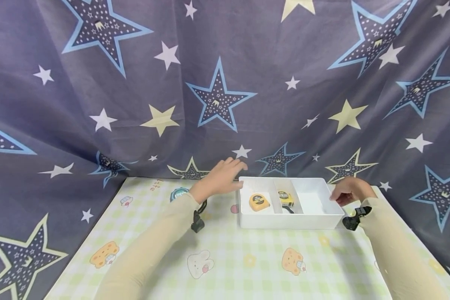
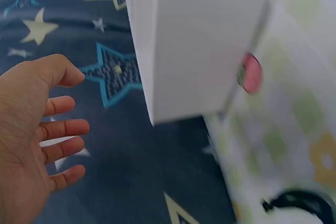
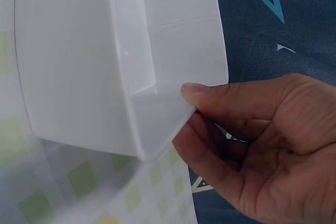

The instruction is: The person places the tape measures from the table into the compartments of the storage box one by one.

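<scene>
A white divided box (image 1: 290, 221) stands on the table. A yellow tape measure (image 1: 259, 202) lies in its left compartment, and another yellow tape measure (image 1: 285, 198) with a black strap sits in the middle one. My right hand (image 1: 351, 191) pinches the box's right end wall, thumb inside the rim and fingers outside, as the right wrist view also shows. Beside the box's left end, my left hand (image 1: 222, 177) has its fingers spread and loosely bent. A gap shows between that hand (image 2: 37, 124) and the box wall (image 2: 194, 51) in the left wrist view.
A teal round object (image 1: 178, 193) lies on the table left of the left wrist, partly hidden by the sleeve. A checked cloth (image 1: 247, 262) covers the table. A dark star-patterned curtain (image 1: 135, 91) hangs right behind the table's back edge.
</scene>
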`<action>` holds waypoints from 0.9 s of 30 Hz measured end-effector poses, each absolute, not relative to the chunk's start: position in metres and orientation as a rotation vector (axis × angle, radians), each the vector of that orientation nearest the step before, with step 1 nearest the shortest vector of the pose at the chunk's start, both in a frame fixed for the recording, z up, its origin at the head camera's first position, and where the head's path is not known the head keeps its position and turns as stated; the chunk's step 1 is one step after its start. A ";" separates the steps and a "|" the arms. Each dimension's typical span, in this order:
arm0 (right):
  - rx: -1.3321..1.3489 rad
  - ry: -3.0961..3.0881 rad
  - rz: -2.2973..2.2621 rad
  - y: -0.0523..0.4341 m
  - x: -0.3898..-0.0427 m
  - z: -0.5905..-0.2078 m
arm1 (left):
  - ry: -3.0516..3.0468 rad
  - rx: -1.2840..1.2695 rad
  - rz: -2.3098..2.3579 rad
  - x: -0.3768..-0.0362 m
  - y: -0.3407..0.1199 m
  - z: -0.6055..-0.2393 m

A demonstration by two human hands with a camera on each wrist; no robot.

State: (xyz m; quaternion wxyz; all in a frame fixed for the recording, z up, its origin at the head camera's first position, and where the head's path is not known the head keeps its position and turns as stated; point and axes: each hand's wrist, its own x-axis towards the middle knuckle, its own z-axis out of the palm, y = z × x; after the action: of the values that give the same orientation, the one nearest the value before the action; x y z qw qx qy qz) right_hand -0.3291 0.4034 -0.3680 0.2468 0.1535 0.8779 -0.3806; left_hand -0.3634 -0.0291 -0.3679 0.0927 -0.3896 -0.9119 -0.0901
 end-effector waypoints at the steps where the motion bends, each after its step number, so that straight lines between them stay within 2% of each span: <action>1: 0.411 2.395 -1.036 0.403 -0.329 -0.368 | -2.709 -1.143 -0.285 -0.364 -0.036 -0.369; 16: 0.385 2.406 -1.022 0.409 -0.331 -0.370 | -2.842 -0.915 -0.371 -0.365 -0.126 -0.396; 27: 0.377 2.382 -1.012 0.404 -0.328 -0.366 | -2.895 -0.829 -0.327 -0.358 -0.171 -0.416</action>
State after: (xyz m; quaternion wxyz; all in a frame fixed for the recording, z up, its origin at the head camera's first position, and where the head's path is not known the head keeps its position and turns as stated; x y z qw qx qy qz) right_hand -0.3284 0.4038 -0.3663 0.2601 0.1392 0.8794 -0.3737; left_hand -0.3578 -0.1705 -0.4162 0.0563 -0.2731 -0.9542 -0.1079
